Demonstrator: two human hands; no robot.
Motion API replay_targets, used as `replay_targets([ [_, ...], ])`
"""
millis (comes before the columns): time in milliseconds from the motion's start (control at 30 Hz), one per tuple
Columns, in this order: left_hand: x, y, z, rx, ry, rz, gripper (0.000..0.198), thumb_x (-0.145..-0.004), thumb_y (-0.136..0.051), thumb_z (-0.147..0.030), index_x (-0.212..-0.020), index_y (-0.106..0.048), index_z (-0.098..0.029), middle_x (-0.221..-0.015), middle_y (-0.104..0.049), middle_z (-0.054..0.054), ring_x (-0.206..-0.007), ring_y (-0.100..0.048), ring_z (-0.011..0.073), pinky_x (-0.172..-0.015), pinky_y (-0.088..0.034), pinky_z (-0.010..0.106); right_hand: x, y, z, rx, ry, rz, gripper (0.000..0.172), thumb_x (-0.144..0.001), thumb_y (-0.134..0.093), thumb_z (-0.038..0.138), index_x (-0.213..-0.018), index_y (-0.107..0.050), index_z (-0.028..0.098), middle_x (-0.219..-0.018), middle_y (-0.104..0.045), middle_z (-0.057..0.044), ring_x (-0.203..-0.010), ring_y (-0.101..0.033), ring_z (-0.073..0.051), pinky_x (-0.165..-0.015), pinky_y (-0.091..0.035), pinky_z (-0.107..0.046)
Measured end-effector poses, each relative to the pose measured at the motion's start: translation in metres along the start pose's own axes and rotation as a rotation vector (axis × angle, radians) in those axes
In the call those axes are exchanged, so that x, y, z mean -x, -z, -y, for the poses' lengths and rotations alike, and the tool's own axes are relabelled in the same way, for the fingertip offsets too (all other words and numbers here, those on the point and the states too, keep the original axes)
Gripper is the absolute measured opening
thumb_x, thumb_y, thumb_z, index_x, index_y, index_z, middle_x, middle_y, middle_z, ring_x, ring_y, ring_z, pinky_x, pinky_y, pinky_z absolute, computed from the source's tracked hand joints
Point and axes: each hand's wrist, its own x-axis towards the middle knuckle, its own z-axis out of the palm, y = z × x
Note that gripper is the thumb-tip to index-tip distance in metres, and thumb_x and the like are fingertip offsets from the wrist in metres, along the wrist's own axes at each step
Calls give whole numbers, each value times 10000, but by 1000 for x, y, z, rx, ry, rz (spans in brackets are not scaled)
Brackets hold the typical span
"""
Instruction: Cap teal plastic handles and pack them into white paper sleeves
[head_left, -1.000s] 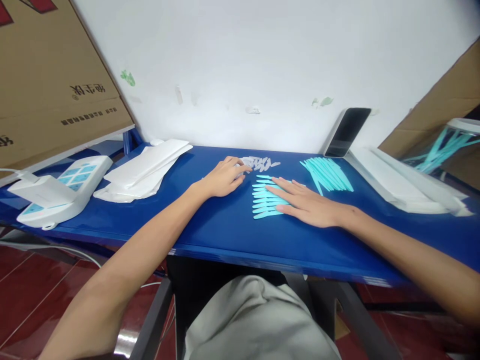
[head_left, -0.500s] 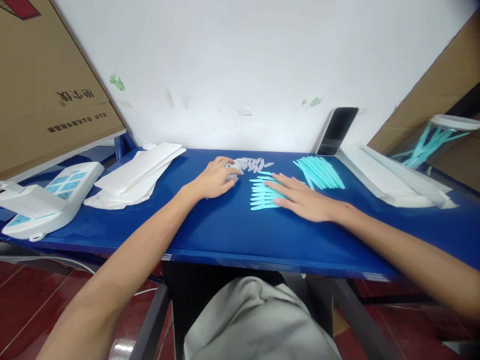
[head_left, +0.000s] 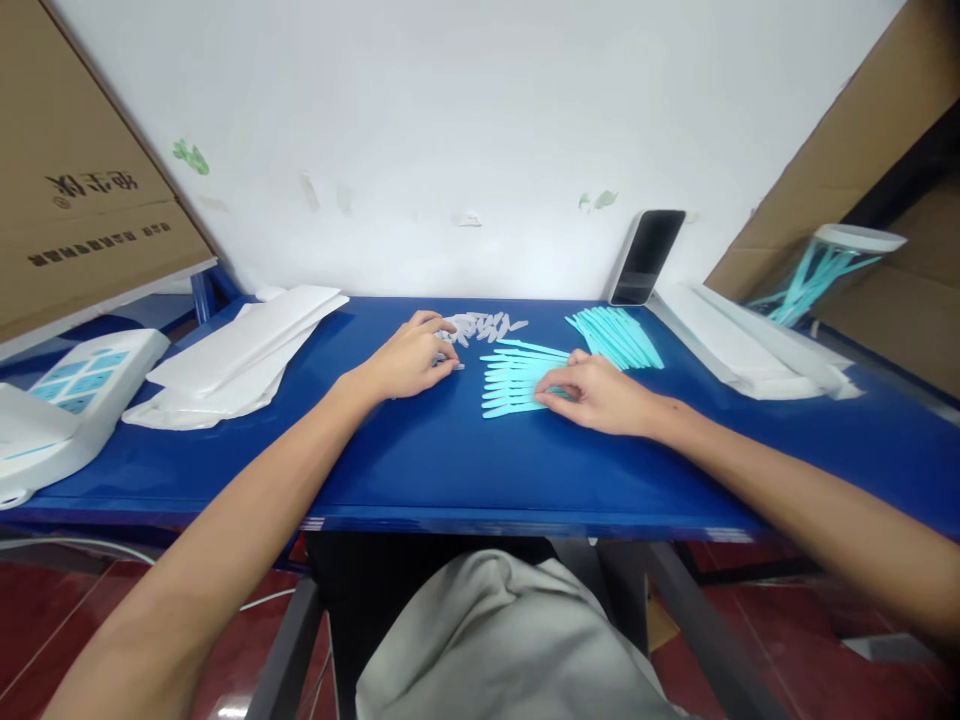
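Note:
My left hand [head_left: 411, 358] rests by a small heap of translucent pieces [head_left: 487, 325], its fingers curled and thumb drawn in. One such clear piece shows at its fingertips. Turquoise sticks [head_left: 501, 390] lie side by side in a row in front of me. Over their right ends is my right hand [head_left: 592, 392], thumb and forefinger pinched on a stick; its other fingers are bent. Behind it, a second pile of turquoise sticks [head_left: 616, 336] lies slanted on the blue table [head_left: 435, 450].
A phone [head_left: 646, 257] leans on the wall. White packets [head_left: 244, 345] lie at left, with a white device with blue panels [head_left: 82, 385] beyond. More white packets [head_left: 750, 340] lie at right, near a clear container [head_left: 825, 270] holding turquoise sticks. Cardboard [head_left: 82, 180] stands at left.
My right hand has gone from lying flat across the row of sticks to a pinch at their right part. My left fingers have curled in slightly. The view has shifted a little.

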Motion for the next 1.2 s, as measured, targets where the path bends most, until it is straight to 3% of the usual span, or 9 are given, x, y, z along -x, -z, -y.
replay_targets([
  [133, -1, 3, -1, -19, -47, 82, 336, -998, -531, -379, -1087, -816, -225, -1447, -608, 119, -1411, -414, 365, -1168, -369, 562, 0, 3, 2, -44, 27, 38, 306, -983, -554, 401, -935, -789, 211, -659, -698, -22, -611, -578, -179, -717, -448, -340],
  [300, -2, 3, 1, 13, -71, 86, 319, -998, -526, -357, -1040, -810, -217, -1338, -674, 113, -1324, -503, 313, -1116, -406, 481, 0, 10, 5, -107, -17, 117, 302, -965, -596, 414, -948, -791, 184, -539, -517, 40, -481, -468, -125, -550, -356, -283],
  [433, -2, 0, -5, 2, -51, 27, 359, -1021, -473, -366, -975, -793, -208, -1171, -732, 114, -1169, -554, 302, -1043, -378, 502, 0, 15, 5, -145, -32, 179, 287, -967, -616, 438, -946, -769, 196, -620, -527, 27, -545, -487, -135, -568, -367, -285],
  [533, -2, -2, -12, -77, 14, -80, 372, -1040, -432, -346, -949, -758, -193, -1047, -750, 122, -1066, -547, 311, -997, -335, 539, 2, 19, 4, -138, -12, 229, 281, -974, -617, 463, -957, -752, 217, -826, -610, -32, -714, -570, -174, -645, -422, -304],
  [667, -5, 3, -25, -72, 81, -220, 366, -1077, -347, -317, -981, -668, -168, -954, -733, 112, -935, -579, 274, -935, -371, 480, 7, 24, 7, -171, 6, 291, 275, -995, -588, 476, -977, -715, 233, -996, -637, -69, -850, -615, -211, -731, -479, -342],
  [800, 3, 16, -43, 57, 90, -213, 342, -1103, -297, -304, -1002, -593, -168, -862, -699, 62, -745, -598, 212, -835, -420, 389, 10, 30, 12, -238, 42, 200, 273, -1010, -566, 479, -960, -683, 237, -1017, -696, -71, -933, -655, -233, -834, -516, -386],
  [933, 37, 20, -77, 131, 103, -291, 287, -1102, -364, -302, -1018, -618, -196, -996, -719, 62, -884, -656, 220, -781, -454, 336, 13, 34, 8, -281, 14, 24, 278, -994, -588, 501, -999, -704, 249, -1015, -757, -68, -909, -697, -239, -801, -547, -373],
  [1100, 71, -2, -112, 296, 154, -343, 276, -1100, -418, -290, -1096, -684, -216, -968, -721, 45, -904, -675, 197, -825, -523, 322, 13, 23, 4, -239, 68, -210, 327, -1033, -480, 484, -1121, -717, 277, -961, -745, -81, -840, -682, -258, -764, -539, -408],
  [1200, 72, -17, -117, 316, 125, -280, 316, -1097, -398, -247, -1220, -685, -199, -1016, -713, 74, -914, -673, 206, -805, -546, 334, 11, 16, 7, -134, 96, -183, 371, -1061, -411, 438, -1204, -698, 251, -942, -724, -92, -806, -665, -253, -745, -526, -402],
])
